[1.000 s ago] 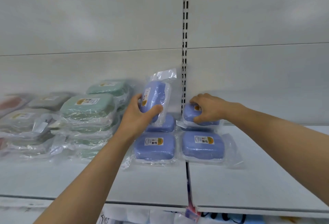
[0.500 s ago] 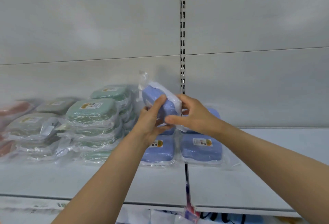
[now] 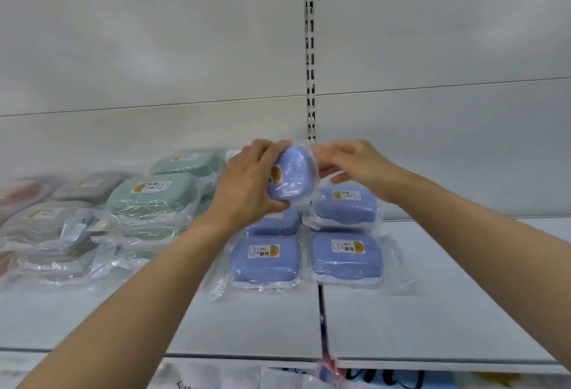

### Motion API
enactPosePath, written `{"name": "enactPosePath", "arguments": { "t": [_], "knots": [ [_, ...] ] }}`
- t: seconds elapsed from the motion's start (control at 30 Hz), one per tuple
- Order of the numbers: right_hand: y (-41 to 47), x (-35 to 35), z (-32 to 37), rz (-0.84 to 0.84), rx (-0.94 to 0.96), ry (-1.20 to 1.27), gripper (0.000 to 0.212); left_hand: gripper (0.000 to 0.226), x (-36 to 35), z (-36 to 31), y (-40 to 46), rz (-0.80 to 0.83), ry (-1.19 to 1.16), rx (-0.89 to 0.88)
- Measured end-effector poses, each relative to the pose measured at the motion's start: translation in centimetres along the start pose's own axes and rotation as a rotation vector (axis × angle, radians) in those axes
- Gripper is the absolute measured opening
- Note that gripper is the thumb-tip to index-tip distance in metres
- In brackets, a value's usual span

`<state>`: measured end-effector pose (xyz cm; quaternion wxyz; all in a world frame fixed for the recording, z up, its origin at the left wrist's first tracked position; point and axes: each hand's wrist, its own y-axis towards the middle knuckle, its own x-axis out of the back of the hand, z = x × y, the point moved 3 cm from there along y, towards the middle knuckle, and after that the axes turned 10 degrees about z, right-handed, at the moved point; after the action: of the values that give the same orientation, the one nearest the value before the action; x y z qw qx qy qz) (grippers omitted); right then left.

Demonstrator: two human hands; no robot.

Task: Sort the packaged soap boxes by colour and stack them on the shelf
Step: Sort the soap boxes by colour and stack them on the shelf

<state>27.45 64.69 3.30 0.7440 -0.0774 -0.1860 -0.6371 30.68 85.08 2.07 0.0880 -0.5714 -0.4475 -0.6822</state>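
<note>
Bright, even, cool white light; source not in view. Shadows soft and faint, just a thin dark line under the blue boxes (image 3: 346, 257) on the shelf (image 3: 432, 320). Back panel (image 3: 154, 49) shows cloudy grey mottling. Small glints on the plastic wrap of the held box (image 3: 290, 177). Left stacks (image 3: 46, 218) smeared and out of focus; centre sharper. Wide-angle bend: panel seams and the shelf edge tilt toward the frame sides, forearms stretched at the bottom corners.
</note>
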Motion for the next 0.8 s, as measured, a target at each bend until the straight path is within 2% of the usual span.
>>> {"name": "enactPosePath", "arguments": {
  "t": [0.07,0.13,0.23,0.3,0.37,0.8],
  "knots": [
    [-0.1,2.5,-0.3,-0.133,0.026,-0.065,0.026,0.104,0.0,1.5,0.8,0.093,-0.024,0.114],
    [-0.2,4.2,-1.7,-0.172,0.024,-0.202,0.023,0.107,-0.7,2.7,1.6,0.268,0.009,0.156],
    [-0.4,4.3,-5.1,0.008,-0.086,-0.582,0.047,0.108,-2.6,3.6,2.1,0.494,0.026,0.174],
    [-0.6,3.4,-6.9,0.125,-0.144,-0.789,0.062,0.099,-3.8,4.1,2.2,0.555,-0.005,0.201],
    [-0.6,2.5,-8.2,0.158,-0.162,-0.924,0.069,0.089,-4.8,4.4,2.2,0.599,-0.034,0.211],
    [0.1,1.4,-9.0,0.115,-0.07,-0.977,0.058,0.087,-7.2,5.7,1.5,0.736,-0.212,0.234]
  ]
}}
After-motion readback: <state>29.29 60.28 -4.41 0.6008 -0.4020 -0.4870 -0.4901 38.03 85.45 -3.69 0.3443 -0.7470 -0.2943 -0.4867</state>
